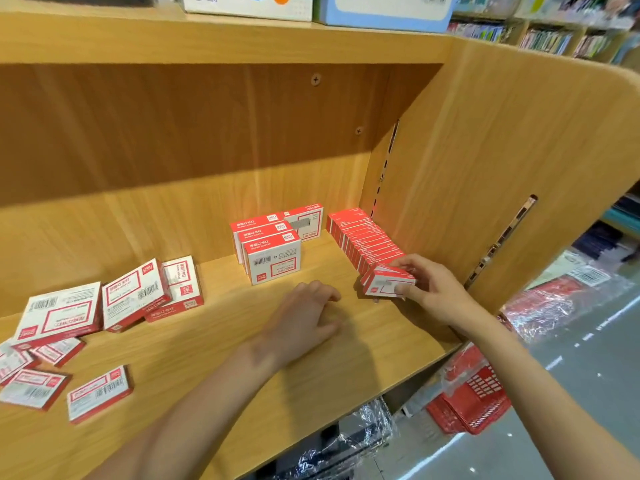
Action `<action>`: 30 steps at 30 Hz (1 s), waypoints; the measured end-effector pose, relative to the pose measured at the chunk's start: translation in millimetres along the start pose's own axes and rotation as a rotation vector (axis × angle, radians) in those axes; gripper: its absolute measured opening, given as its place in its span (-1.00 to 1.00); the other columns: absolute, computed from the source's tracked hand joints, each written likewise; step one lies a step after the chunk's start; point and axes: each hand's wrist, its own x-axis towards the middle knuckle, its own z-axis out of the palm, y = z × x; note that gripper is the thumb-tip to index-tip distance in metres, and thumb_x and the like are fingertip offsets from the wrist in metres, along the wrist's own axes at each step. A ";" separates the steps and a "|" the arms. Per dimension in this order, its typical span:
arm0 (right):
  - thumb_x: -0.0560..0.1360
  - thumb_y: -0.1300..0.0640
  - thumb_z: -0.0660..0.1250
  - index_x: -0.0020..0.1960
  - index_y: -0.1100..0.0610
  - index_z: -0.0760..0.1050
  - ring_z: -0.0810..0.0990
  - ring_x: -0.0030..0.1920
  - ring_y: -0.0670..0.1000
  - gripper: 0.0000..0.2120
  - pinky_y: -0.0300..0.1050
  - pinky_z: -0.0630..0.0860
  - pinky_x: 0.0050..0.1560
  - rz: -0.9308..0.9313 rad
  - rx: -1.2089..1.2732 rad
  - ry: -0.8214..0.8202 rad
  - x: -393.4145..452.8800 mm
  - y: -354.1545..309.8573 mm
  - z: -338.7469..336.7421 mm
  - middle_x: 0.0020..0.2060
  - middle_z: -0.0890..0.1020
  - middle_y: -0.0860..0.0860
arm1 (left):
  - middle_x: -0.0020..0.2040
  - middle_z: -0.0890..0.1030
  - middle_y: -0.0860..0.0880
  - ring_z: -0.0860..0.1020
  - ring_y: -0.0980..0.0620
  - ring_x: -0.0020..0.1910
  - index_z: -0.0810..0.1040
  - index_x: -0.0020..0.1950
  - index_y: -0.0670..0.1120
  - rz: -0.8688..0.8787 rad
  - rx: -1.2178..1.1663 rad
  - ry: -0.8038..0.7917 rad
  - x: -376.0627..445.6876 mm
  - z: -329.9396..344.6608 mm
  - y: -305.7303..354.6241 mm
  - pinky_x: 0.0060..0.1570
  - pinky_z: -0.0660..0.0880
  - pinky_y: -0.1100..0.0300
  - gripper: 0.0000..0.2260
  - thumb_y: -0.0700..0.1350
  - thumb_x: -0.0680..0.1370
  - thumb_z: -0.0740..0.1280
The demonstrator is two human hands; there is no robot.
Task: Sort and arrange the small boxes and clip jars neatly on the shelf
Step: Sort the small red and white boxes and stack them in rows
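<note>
We see two bare arms that come in from the bottom edge. The left hand (304, 317) and the right hand (427, 289) wear no gloves, and we find no ring on the fingers that show. The wrists carry no watch and no bracelet. The forearms are uncovered as far as the edge of the view, so no sleeve appears on either side. The fingernails we can see are short and without polish. We can tell nothing more of the person.
</note>
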 end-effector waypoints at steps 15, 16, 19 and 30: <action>0.13 0.42 0.48 0.11 0.27 0.48 0.59 -0.01 0.24 -0.44 0.12 0.52 0.03 -0.408 -0.951 0.216 -8.3 10.4 9.8 -0.02 0.62 0.17 | 0.10 0.52 0.02 0.43 0.08 0.09 0.45 0.14 -0.07 -0.055 -0.072 0.072 50.1 27.8 40.9 0.00 0.31 0.28 -0.71 0.04 0.50 0.32; 0.17 0.38 0.48 0.11 0.27 0.48 0.56 0.07 0.24 -0.48 0.15 0.49 0.10 -0.411 -0.989 0.242 -7.6 12.9 12.8 0.02 0.61 0.17 | 0.09 0.53 0.01 0.44 0.07 0.07 0.45 0.11 -0.09 -0.057 -0.089 0.076 51.7 28.5 42.0 -0.04 0.30 0.30 -0.72 0.04 0.50 0.32; 0.17 0.30 0.53 0.07 0.28 0.51 0.50 0.13 0.24 -0.51 0.09 0.53 0.06 -0.364 -1.040 0.304 -5.7 17.2 16.8 0.10 0.57 0.21 | 0.08 0.52 0.00 0.44 0.05 0.08 0.46 0.06 -0.11 -0.078 -0.103 0.072 54.4 28.7 42.7 -0.05 0.30 0.31 -0.75 0.01 0.49 0.33; 0.24 0.28 0.52 -0.04 0.30 0.51 0.56 0.02 0.17 -0.66 -0.09 0.57 -0.14 -0.359 -1.024 0.391 -13.2 25.0 18.1 -0.02 0.59 0.20 | -0.17 0.49 0.12 0.44 0.17 -0.18 0.48 -0.18 -0.01 -0.070 -0.193 0.048 57.8 27.8 45.2 -0.02 0.39 0.23 -0.89 -0.04 0.47 0.38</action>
